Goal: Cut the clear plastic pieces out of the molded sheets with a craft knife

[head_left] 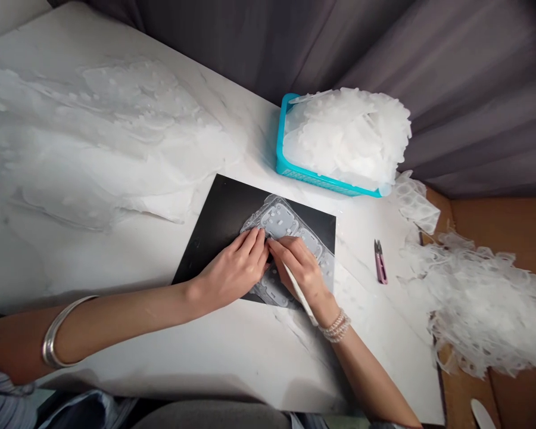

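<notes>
A transparent moulded plastic sheet (279, 223) with raised rectangular pockets lies on a black mat (218, 226). My left hand (234, 268) grips the sheet's middle with its fingertips. My right hand (297, 265) is shut around a slim white tool (300, 294), whose tip is hidden by my fingers close to my left fingertips. Both hands nearly touch and cover the sheet's middle. A silver bangle (58, 330) circles my left forearm, and a beaded bracelet (335, 326) circles my right wrist.
A turquoise plastic basket (312, 177) heaped with translucent offcuts stands beyond the mat. Pink-handled thread snips (379, 262) lie on the white marble-patterned table (361, 220). More translucent sheets cover the table's left side. A lacy plastic heap (477, 304) spills over its right edge.
</notes>
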{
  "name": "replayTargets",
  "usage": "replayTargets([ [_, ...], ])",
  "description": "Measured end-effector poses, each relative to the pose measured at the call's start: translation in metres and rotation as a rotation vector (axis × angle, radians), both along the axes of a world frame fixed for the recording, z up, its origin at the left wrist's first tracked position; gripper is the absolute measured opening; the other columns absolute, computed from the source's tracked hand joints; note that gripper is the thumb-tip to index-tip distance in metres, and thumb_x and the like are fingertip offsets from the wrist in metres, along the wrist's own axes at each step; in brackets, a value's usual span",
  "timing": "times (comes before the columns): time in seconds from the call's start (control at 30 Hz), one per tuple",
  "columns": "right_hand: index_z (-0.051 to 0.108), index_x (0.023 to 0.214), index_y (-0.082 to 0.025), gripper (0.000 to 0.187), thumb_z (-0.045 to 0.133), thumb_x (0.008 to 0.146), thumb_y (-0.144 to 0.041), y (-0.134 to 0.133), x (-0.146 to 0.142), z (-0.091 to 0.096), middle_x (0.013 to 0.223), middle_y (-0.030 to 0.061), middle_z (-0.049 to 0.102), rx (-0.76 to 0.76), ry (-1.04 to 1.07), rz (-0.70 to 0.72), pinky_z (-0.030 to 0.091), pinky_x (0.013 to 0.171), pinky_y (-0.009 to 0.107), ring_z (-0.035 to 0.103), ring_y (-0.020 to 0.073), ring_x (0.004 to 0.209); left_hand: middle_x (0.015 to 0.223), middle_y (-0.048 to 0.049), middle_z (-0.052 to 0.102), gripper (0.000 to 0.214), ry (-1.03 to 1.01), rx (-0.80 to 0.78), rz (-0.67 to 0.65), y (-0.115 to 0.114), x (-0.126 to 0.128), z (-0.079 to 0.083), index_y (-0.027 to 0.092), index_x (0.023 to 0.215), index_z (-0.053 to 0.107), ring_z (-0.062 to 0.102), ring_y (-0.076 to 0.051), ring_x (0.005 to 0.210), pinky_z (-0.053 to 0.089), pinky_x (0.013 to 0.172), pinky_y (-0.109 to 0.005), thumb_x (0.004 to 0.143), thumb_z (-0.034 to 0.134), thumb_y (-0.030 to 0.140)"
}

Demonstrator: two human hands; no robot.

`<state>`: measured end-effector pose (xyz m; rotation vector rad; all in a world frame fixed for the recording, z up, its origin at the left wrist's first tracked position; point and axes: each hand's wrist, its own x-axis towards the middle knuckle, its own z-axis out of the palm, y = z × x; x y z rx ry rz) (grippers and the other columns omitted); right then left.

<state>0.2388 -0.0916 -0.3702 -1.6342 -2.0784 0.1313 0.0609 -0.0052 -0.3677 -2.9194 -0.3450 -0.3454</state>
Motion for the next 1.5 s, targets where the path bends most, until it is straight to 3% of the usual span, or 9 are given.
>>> replayTargets([
  [0.23, 0.053, 0.133, -0.014, 0.037, 0.047, 0.097, -0.012, 0.003, -0.002, 0.002, 0.103, 0.0137, 0.067, 0.012, -0.024, -0.023, 0.058, 0.086, 0.038, 0.064, 0.0232, 0.095, 0.132, -0.0254, 0.061, 0.040, -0.001, -0.043, 0.024, -0.001, 0.001, -0.008, -0.002, 0.126, 0.063, 0.058, -0.034, 0.122, 0.045, 0.105, -0.043, 0.098, 0.044, 0.021],
  [0.47, 0.058, 0.129, -0.006, 0.034, 0.043, 0.099, -0.014, 0.009, -0.005, 0.003, 0.134, 0.0226, 0.060, -0.047, -0.195, -0.052, 0.047, 0.105, 0.052, 0.049, 0.0334, 0.135, 0.142, -0.0288, 0.051, 0.045, 0.029, -0.094, 0.066, -0.005, -0.002, -0.013, -0.004, 0.134, 0.054, 0.049, -0.037, 0.134, 0.039, 0.112, -0.046, 0.095, 0.044, 0.016],
  [0.83, 0.058, 0.131, -0.005, 0.037, 0.036, 0.102, -0.015, 0.018, -0.008, 0.012, 0.132, 0.0207, 0.063, -0.085, -0.247, -0.003, 0.048, 0.101, 0.045, 0.056, 0.0295, 0.128, 0.139, -0.0332, 0.052, 0.046, -0.026, -0.166, 0.076, -0.005, 0.001, -0.013, -0.009, 0.133, 0.054, 0.049, -0.041, 0.133, 0.040, 0.112, -0.049, 0.096, 0.043, 0.015],
  [0.93, 0.060, 0.128, -0.007, 0.037, 0.036, 0.101, -0.015, 0.024, -0.009, 0.011, 0.126, 0.0196, 0.067, -0.082, -0.103, 0.000, 0.048, 0.103, 0.043, 0.060, 0.0275, 0.123, 0.138, -0.0336, 0.053, 0.046, -0.025, -0.170, 0.073, -0.005, 0.001, -0.013, -0.009, 0.133, 0.054, 0.049, -0.042, 0.133, 0.040, 0.112, -0.050, 0.095, 0.044, 0.015],
  [1.03, 0.065, 0.122, -0.015, 0.031, 0.043, 0.100, -0.020, 0.027, 0.010, 0.013, 0.116, 0.0139, 0.072, -0.096, 0.277, -0.130, 0.053, 0.097, 0.038, 0.068, 0.0226, 0.109, 0.141, -0.0319, 0.051, 0.047, -0.004, -0.203, 0.090, -0.005, 0.000, -0.013, -0.005, 0.137, 0.051, 0.047, -0.040, 0.135, 0.037, 0.114, -0.051, 0.094, 0.044, 0.013],
  [1.17, 0.070, 0.106, -0.021, 0.026, 0.055, 0.095, -0.039, 0.016, 0.085, 0.027, 0.101, 0.0091, 0.075, 0.015, 0.882, -0.576, 0.058, 0.084, 0.039, 0.073, 0.0218, 0.091, 0.144, -0.0322, 0.047, 0.049, 0.017, -0.204, 0.085, -0.005, 0.000, -0.012, -0.004, 0.141, 0.047, 0.046, -0.040, 0.136, 0.036, 0.115, -0.052, 0.097, 0.042, 0.016],
  [1.3, 0.069, 0.088, -0.022, 0.023, 0.063, 0.087, -0.044, -0.016, 0.152, 0.034, 0.073, 0.0064, 0.074, -0.013, 1.002, -0.661, 0.061, 0.071, 0.040, 0.075, 0.0251, 0.078, 0.143, -0.0309, 0.050, 0.049, -0.004, -0.224, 0.083, -0.004, -0.001, -0.011, -0.003, 0.140, 0.049, 0.047, -0.039, 0.135, 0.038, 0.113, -0.051, 0.096, 0.041, 0.016],
  [1.4, 0.069, 0.088, -0.020, 0.021, 0.062, 0.087, -0.041, -0.031, 0.153, 0.029, 0.074, 0.0097, 0.074, -0.073, 1.081, -0.663, 0.061, 0.079, 0.036, 0.076, 0.0256, 0.087, 0.136, -0.0290, 0.057, 0.044, -0.047, -0.255, 0.088, 0.001, 0.002, -0.003, -0.002, 0.132, 0.058, 0.054, -0.038, 0.129, 0.044, 0.107, -0.050, 0.095, 0.042, 0.015],
  [1.5, 0.068, 0.098, -0.019, 0.023, 0.056, 0.092, -0.038, -0.026, 0.122, 0.029, 0.088, 0.0122, 0.076, -0.082, 1.130, -0.639, 0.060, 0.089, 0.036, 0.074, 0.0257, 0.099, 0.114, -0.0218, 0.071, 0.036, -0.169, -0.455, 0.073, 0.011, 0.011, 0.018, 0.007, 0.115, 0.070, 0.063, -0.034, 0.113, 0.051, 0.095, -0.048, 0.095, 0.043, 0.020],
])
